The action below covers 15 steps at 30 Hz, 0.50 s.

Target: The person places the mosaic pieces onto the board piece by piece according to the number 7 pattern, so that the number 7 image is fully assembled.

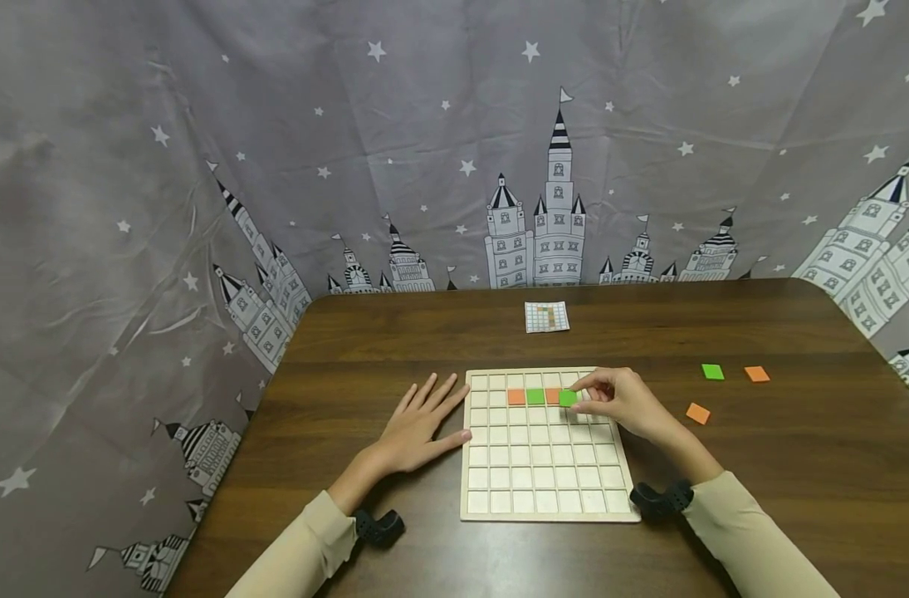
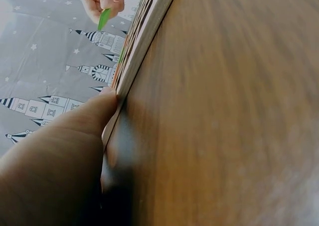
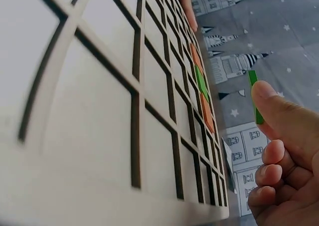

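Note:
A pale wooden grid board (image 1: 541, 455) lies on the table, with an orange tile (image 1: 516, 397), a green tile (image 1: 535, 396) and a second orange tile (image 1: 552, 395) side by side in its second row from the far edge. My right hand (image 1: 622, 403) pinches another green tile (image 3: 255, 99) between thumb and finger, just above the board beside that row. Fingers spread, my left hand (image 1: 417, 432) rests flat on the table at the board's left side. Its thumb (image 2: 102, 109) touches the board's edge in the left wrist view.
Behind the board lies a small printed card (image 1: 547, 316) with a coloured grid pattern. To the right on the table are a loose green tile (image 1: 712, 372) and two orange tiles, one farther back (image 1: 756, 374) and one nearer (image 1: 697, 413). A grey castle-print curtain (image 1: 424, 149) hangs behind.

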### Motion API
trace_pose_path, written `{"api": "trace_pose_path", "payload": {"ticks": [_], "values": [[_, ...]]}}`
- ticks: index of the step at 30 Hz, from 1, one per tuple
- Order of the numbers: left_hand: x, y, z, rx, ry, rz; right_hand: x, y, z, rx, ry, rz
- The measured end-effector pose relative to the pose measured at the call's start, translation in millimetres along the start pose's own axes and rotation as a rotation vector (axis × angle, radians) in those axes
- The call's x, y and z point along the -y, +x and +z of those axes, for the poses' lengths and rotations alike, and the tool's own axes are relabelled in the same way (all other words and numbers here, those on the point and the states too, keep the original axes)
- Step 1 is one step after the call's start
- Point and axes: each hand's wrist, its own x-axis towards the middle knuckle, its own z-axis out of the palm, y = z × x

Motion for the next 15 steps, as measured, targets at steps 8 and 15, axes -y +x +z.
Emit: {"api": "trace_pose_path", "payload": {"ticks": [8,15], "values": [[0.7,-0.1,1.1,0.000,-0.006,-0.002,-2.8,7.0,11.5,0.050,-0.015,0.021],[-0.6,0.1,0.1,-0.008,-0.012,0.004,-6.1,8.5,16.7,0.084,0.010,0.042]]}}
